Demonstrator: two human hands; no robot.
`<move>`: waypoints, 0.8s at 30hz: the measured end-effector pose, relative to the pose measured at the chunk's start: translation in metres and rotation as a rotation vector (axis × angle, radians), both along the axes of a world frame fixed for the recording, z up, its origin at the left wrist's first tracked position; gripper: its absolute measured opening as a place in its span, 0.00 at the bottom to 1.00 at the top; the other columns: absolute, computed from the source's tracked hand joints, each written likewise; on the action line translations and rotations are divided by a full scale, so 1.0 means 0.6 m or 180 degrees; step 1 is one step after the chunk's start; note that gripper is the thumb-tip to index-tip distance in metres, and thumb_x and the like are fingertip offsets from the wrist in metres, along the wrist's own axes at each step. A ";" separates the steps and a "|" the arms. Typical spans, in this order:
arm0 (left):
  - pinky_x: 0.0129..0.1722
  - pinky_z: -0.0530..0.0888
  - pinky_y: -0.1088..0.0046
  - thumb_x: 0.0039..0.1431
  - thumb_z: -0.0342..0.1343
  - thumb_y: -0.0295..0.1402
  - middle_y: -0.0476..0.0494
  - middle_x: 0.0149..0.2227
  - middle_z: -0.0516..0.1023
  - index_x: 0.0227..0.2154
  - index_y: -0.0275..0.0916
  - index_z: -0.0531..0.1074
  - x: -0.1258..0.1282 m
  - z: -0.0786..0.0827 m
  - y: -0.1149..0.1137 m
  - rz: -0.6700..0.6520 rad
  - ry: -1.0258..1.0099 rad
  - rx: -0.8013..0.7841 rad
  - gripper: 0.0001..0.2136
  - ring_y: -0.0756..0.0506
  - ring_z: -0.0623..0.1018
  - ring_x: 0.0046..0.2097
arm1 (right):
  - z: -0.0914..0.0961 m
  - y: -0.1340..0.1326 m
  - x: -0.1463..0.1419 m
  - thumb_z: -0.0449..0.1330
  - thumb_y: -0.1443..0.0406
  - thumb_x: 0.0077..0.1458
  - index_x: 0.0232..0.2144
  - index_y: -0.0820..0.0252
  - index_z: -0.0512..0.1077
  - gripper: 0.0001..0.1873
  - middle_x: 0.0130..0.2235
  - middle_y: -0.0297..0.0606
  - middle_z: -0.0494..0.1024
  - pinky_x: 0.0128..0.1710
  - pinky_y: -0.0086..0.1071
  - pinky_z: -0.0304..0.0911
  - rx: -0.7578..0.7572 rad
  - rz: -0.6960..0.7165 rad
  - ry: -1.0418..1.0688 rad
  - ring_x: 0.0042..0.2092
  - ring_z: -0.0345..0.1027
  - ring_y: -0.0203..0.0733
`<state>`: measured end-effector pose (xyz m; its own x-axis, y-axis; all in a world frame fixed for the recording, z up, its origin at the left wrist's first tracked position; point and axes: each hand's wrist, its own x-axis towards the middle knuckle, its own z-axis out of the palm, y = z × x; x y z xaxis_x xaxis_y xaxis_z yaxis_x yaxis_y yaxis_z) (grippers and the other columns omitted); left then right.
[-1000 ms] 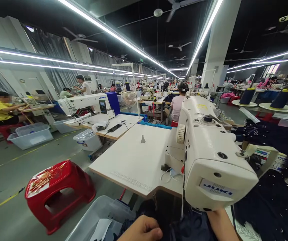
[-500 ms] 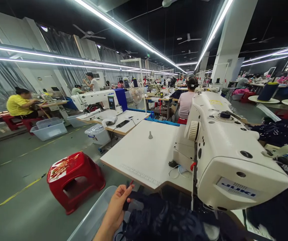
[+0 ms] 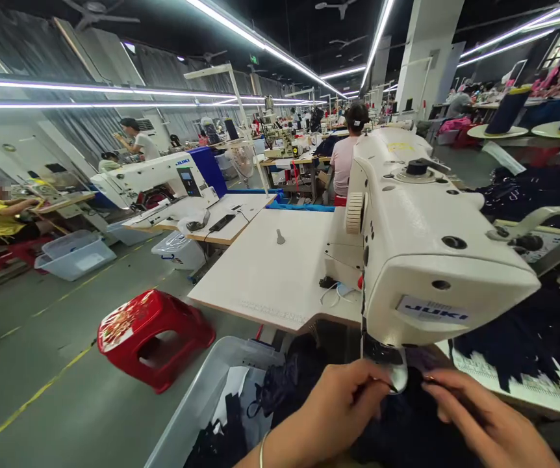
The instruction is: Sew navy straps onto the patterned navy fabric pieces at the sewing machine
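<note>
The left hand [image 3: 341, 400] and right hand [image 3: 487, 413] each pinch an edge of dark fabric [image 3: 399, 429], which lies between and below them, near the white sewing machine [image 3: 436, 253]. Beyond, the white tabletop [image 3: 260, 273] bears a small grey piece [image 3: 280, 238]; a red stool [image 3: 156, 338] stands on the floor [image 3: 56, 351].

- Navy fabric [image 3: 407, 432]: near-black, soft, bunched. Outline lost in shadow; full shape not readable.
- Position: below and in front of the head of the white sewing machine [image 3: 436, 244], reaching the lower edge of view.
- State: pinched at two places, a short gap between, by left hand [image 3: 345, 403] and right hand [image 3: 487, 413]. Small coppery glint at the right pinch; nature unclear.
</note>
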<state>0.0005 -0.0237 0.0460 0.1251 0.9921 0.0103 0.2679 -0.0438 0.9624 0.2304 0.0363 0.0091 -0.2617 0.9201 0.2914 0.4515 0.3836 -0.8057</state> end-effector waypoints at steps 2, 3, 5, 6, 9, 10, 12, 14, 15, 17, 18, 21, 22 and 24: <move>0.29 0.65 0.79 0.63 0.51 0.33 0.51 0.25 0.72 0.40 0.37 0.73 0.025 -0.003 0.005 0.0079 0.0091 -0.0011 0.08 0.52 0.71 0.27 | 0.003 -0.012 -0.026 0.61 0.55 0.53 0.39 0.49 0.77 0.12 0.33 0.30 0.82 0.26 0.19 0.71 -0.0365 0.0369 0.0114 0.25 0.76 0.36; 0.29 0.65 0.79 0.62 0.51 0.32 0.52 0.24 0.72 0.41 0.37 0.72 0.031 -0.006 0.007 0.0143 0.0113 -0.0048 0.08 0.52 0.71 0.26 | 0.004 -0.016 -0.036 0.61 0.56 0.54 0.40 0.48 0.76 0.11 0.33 0.30 0.83 0.27 0.19 0.72 -0.0514 0.0494 0.0177 0.26 0.77 0.36; 0.28 0.65 0.79 0.61 0.51 0.31 0.53 0.23 0.72 0.42 0.37 0.71 0.035 -0.012 0.010 0.0157 0.0096 -0.0208 0.08 0.53 0.71 0.25 | 0.004 -0.020 -0.047 0.61 0.59 0.55 0.40 0.48 0.75 0.09 0.33 0.28 0.82 0.28 0.18 0.71 -0.0615 0.0572 0.0214 0.28 0.78 0.35; 0.27 0.65 0.80 0.61 0.51 0.31 0.53 0.23 0.72 0.41 0.36 0.70 0.034 -0.014 0.011 0.0098 0.0060 -0.0303 0.08 0.53 0.70 0.25 | 0.004 -0.021 -0.049 0.61 0.60 0.55 0.40 0.47 0.75 0.09 0.34 0.27 0.82 0.29 0.17 0.71 -0.0586 0.0592 0.0194 0.28 0.78 0.35; 0.23 0.63 0.81 0.60 0.51 0.31 0.54 0.21 0.71 0.37 0.36 0.69 0.027 -0.013 0.013 -0.0021 -0.0061 -0.0500 0.05 0.54 0.69 0.22 | 0.004 -0.021 -0.047 0.62 0.61 0.56 0.39 0.45 0.75 0.08 0.35 0.25 0.82 0.33 0.17 0.71 -0.0311 0.0636 0.0107 0.31 0.78 0.34; 0.22 0.62 0.81 0.60 0.51 0.31 0.54 0.21 0.70 0.37 0.37 0.68 0.025 -0.012 0.013 -0.0031 -0.0079 -0.0512 0.05 0.54 0.68 0.22 | 0.004 -0.020 -0.046 0.62 0.61 0.56 0.39 0.45 0.75 0.07 0.36 0.25 0.82 0.34 0.17 0.71 -0.0191 0.0641 0.0107 0.32 0.78 0.34; 0.22 0.62 0.82 0.60 0.50 0.30 0.56 0.20 0.69 0.38 0.37 0.67 0.023 -0.011 0.014 -0.0050 -0.0102 -0.0523 0.05 0.54 0.68 0.21 | 0.005 -0.019 -0.046 0.62 0.61 0.56 0.38 0.45 0.76 0.07 0.36 0.25 0.82 0.36 0.18 0.71 -0.0009 0.0638 0.0130 0.34 0.78 0.34; 0.21 0.62 0.82 0.60 0.49 0.29 0.57 0.20 0.68 0.38 0.38 0.66 0.023 -0.013 0.013 -0.0102 -0.0029 -0.0503 0.04 0.54 0.68 0.20 | 0.003 -0.019 -0.048 0.61 0.62 0.57 0.38 0.45 0.75 0.06 0.35 0.25 0.81 0.36 0.18 0.71 0.0058 0.0663 0.0147 0.34 0.77 0.34; 0.22 0.62 0.82 0.60 0.49 0.28 0.57 0.20 0.68 0.37 0.39 0.66 0.023 -0.016 0.013 -0.0108 0.0098 -0.0435 0.04 0.54 0.69 0.20 | 0.001 -0.020 -0.049 0.61 0.63 0.57 0.37 0.45 0.75 0.05 0.35 0.25 0.81 0.37 0.18 0.70 0.0060 0.0686 0.0144 0.34 0.77 0.34; 0.23 0.62 0.82 0.58 0.50 0.26 0.55 0.21 0.70 0.35 0.39 0.67 0.025 -0.025 0.012 -0.0032 0.0596 -0.0101 0.04 0.54 0.70 0.22 | -0.005 -0.024 -0.050 0.60 0.64 0.58 0.37 0.45 0.75 0.05 0.36 0.26 0.81 0.40 0.19 0.70 0.0038 0.0794 0.0140 0.36 0.77 0.34; 0.23 0.62 0.81 0.58 0.50 0.25 0.54 0.22 0.71 0.34 0.40 0.67 0.025 -0.029 0.011 0.0029 0.0915 0.0150 0.04 0.53 0.71 0.23 | -0.008 -0.027 -0.050 0.59 0.63 0.59 0.37 0.46 0.75 0.06 0.37 0.26 0.81 0.42 0.20 0.69 0.0009 0.0887 0.0158 0.38 0.77 0.35; 0.25 0.63 0.80 0.59 0.49 0.24 0.51 0.24 0.73 0.30 0.40 0.66 0.026 -0.041 0.008 0.0069 0.1592 0.0799 0.05 0.51 0.74 0.25 | -0.007 -0.036 -0.051 0.56 0.60 0.61 0.35 0.48 0.75 0.07 0.36 0.30 0.80 0.40 0.23 0.70 -0.0531 0.1089 0.0179 0.37 0.76 0.37; 0.25 0.64 0.80 0.60 0.48 0.24 0.50 0.25 0.74 0.29 0.39 0.66 0.025 -0.044 0.007 -0.0019 0.1730 0.0962 0.06 0.50 0.75 0.26 | -0.004 -0.038 -0.051 0.54 0.58 0.62 0.35 0.50 0.75 0.10 0.33 0.31 0.80 0.35 0.23 0.70 -0.0869 0.1060 0.0199 0.33 0.75 0.37; 0.26 0.67 0.79 0.60 0.50 0.26 0.49 0.26 0.75 0.30 0.39 0.66 0.025 -0.052 0.007 -0.0215 0.2024 0.1303 0.04 0.49 0.76 0.27 | 0.004 -0.040 -0.053 0.50 0.52 0.63 0.39 0.52 0.73 0.16 0.27 0.31 0.77 0.26 0.24 0.67 -0.1567 0.0953 0.0254 0.25 0.70 0.36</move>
